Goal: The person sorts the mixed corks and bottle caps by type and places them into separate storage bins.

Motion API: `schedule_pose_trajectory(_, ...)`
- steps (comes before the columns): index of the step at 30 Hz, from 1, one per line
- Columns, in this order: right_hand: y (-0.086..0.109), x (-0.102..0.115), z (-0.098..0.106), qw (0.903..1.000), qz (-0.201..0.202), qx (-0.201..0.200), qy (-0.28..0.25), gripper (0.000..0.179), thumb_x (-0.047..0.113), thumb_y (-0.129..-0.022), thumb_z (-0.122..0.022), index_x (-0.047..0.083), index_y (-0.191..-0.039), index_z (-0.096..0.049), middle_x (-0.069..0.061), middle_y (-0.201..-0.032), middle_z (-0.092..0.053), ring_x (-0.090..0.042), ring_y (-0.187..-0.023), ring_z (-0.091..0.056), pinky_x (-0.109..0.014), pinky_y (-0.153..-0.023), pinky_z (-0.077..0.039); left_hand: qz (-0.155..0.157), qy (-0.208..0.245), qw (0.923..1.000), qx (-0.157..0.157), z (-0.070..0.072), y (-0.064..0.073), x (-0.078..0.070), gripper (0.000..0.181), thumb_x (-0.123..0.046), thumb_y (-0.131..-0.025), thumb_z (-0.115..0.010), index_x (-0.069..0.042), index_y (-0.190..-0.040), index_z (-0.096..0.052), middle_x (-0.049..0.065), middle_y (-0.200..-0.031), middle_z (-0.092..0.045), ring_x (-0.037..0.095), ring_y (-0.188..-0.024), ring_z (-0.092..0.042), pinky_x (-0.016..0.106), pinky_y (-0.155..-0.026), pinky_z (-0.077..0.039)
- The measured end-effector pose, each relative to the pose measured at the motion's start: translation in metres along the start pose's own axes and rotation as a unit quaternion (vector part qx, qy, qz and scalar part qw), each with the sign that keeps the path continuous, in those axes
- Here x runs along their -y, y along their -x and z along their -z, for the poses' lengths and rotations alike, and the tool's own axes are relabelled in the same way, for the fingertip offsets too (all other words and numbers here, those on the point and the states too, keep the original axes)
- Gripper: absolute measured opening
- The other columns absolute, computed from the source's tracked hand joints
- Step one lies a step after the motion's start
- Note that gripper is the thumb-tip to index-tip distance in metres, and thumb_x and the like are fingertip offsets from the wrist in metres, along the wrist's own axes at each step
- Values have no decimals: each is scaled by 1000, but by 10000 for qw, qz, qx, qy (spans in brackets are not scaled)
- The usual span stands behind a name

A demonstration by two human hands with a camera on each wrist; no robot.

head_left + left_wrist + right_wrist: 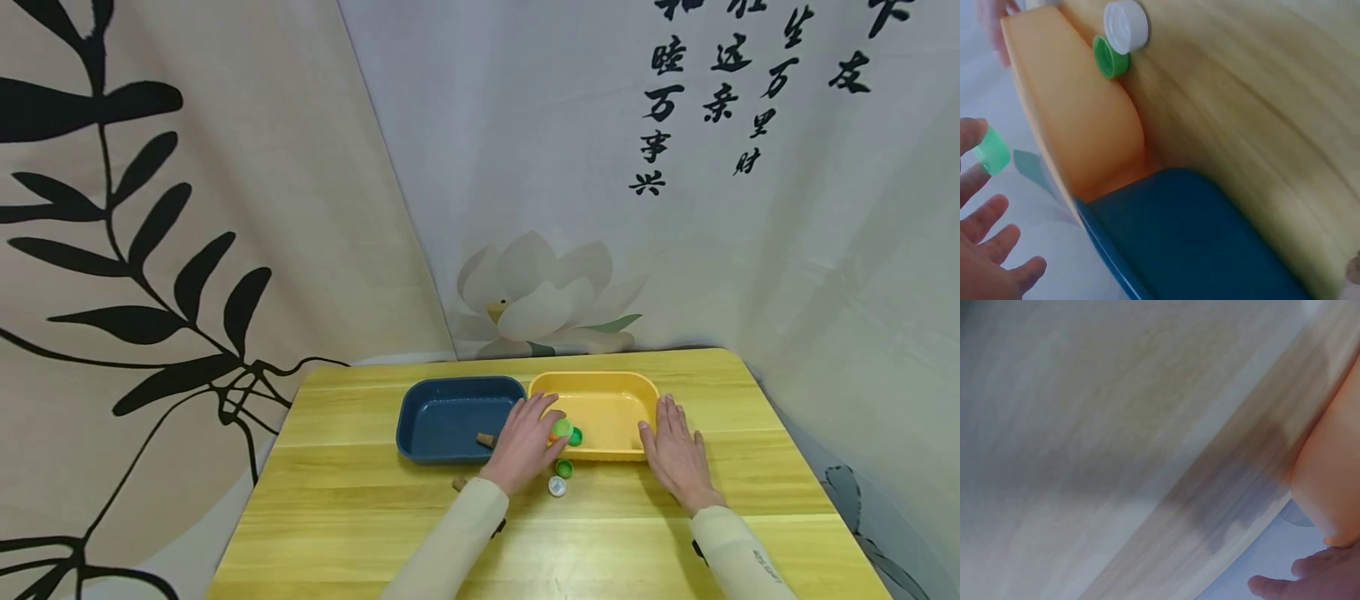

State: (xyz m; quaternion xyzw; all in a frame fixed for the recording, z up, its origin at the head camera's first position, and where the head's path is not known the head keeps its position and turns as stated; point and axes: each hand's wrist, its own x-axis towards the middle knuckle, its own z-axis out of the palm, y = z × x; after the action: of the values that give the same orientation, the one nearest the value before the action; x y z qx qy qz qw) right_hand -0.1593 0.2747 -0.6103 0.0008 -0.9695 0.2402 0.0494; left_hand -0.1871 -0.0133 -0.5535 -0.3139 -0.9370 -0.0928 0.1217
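One light green cap (562, 429) is pinched between the thumb and index finger of the left hand (521, 446), above the left end of the yellow tray (611, 408). The right hand (678, 458) lies at the tray's right rim, fingers extended, with no clasp evident. The cap appears to be thin plastic: expect low weight, moderate stiffness, little fragility and some slipperiness if its wall is smooth. Grip opposite sides of the wall with light fingertip pressure; excess force may flex it or eject it sideways.
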Motion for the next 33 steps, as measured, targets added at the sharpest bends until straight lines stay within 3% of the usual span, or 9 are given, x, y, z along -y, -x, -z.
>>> schedule_pose_trajectory(9,1,-4,1,10000,-30,-16,60,75,46,-113,-23,-11,-161,-10,-31,-168,-9,-52,-152,-15,-81,-109,-15,128,-94,9991,391,-10,-37,-8,38,-44,-100,-68,-22,-130,-70,4,-152,-53,29,-147,-42,56,-115,-39)
schedule_pose_trajectory(18,1,-3,2,10000,-15,-51,5,73,43,-113,-26,-11,-161,-11,-31,-168,-9,-53,-152,-15,-82,-109,-15,275,-669,9936,864,-17,-65,-29,37,-48,-101,-65,-30,-133,-69,-2,-155,-49,25,-149,-37,54,-116,-38)
schedule_pose_trajectory(27,1,-1,1,10000,19,-50,45,76,46,-113,-21,-11,-161,-10,-31,-168,-8,-52,-152,-15,-81,-110,-16,513,-1182,9874,915,-27,-77,-31,39,-51,-98,-68,-30,-131,-70,-2,-151,-53,26,-148,-40,51,-115,-40)
schedule_pose_trajectory(33,-1,0,0,10000,4,24,22,74,44,-113,-23,-11,-161,-9,-31,-168,-7,-52,-152,-14,-80,-110,-16,838,-1097,9846,1075,-33,-76,-25,41,-52,-97,-68,-31,-133,-70,-2,-150,-54,25,-146,-42,51,-115,-39)
